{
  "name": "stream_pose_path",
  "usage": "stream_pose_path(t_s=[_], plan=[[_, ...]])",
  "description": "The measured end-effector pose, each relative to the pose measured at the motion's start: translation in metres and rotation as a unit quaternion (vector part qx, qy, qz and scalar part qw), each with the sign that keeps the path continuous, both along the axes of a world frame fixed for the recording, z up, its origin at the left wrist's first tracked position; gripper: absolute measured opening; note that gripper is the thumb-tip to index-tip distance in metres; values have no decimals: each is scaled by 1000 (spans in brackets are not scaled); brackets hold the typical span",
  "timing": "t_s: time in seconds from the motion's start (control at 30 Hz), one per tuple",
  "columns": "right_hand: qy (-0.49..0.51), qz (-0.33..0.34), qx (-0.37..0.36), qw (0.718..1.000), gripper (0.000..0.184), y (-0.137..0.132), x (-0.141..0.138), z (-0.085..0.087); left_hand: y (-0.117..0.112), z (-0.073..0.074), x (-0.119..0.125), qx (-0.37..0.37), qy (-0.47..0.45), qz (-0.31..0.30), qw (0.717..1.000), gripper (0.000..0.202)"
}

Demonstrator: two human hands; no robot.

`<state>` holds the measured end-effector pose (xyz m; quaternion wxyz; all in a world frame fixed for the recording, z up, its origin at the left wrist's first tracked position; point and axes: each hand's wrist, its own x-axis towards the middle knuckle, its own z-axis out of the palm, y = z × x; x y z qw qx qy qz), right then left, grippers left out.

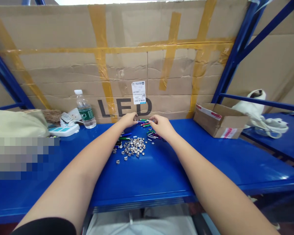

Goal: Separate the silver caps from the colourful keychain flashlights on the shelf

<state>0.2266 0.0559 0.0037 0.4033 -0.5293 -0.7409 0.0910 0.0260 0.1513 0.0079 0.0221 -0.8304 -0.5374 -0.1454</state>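
Note:
At the back of the blue table, my left hand [129, 120] curls its fingers at the left end of a small row of slim, shiny coloured pieces [143, 123] in blue, green and red. From the other side my right hand [162, 126] has its thumb and fingers bent at the right end of a green one. Exactly what the left fingertips grip is too small to tell. Between the forearms lies a loose pile of small round silver metal pieces [135, 147]. More slim blue and green pieces [124, 138] lie beside my left forearm, partly hidden, and purple and silver ones [154, 135] near my right hand.
A large taped cardboard sheet [127, 71] marked LED stands behind the blue table [147, 182]. To the left are a water bottle [86, 111], a white power strip [65, 130] and a pale bag [17, 125]. An open cardboard box [215, 122] sits at right by the blue frame [231, 62].

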Motion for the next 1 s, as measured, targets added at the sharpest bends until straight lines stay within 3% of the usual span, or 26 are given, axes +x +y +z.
stream_pose_path(t_s=[0.1,0.2,0.27,0.33,0.43,0.6,0.67,0.77,0.87,1.0], plan=[[-1,26,10,1000,31,0,-5,-5,-26,18,-6,28,-42,-26,998,35],[-11,94,59,994,49,-6,-16,-8,-66,33,-7,47,-156,-106,981,36],[-27,148,88,985,41,-12,-24,-7,-97,37,-7,26,-179,-156,971,38],[-36,185,99,977,18,-19,-32,-4,-124,36,-8,26,-187,-165,968,40],[24,227,30,973,9,-30,-39,0,-150,30,-12,31,-257,-143,955,43],[230,282,-165,917,17,-41,-47,1,-151,14,-21,-30,-365,-124,922,48],[279,288,-194,895,14,-42,-49,1,-147,8,-21,-55,-362,-120,923,44],[294,307,-209,881,22,-44,-51,1,-145,2,-16,-154,-349,-159,911,43],[276,286,-202,895,34,-42,-51,2,-148,3,-13,-188,-318,-171,914,42],[252,160,-107,948,27,-35,-44,2,-155,13,-15,-108,-239,-122,957,25]])
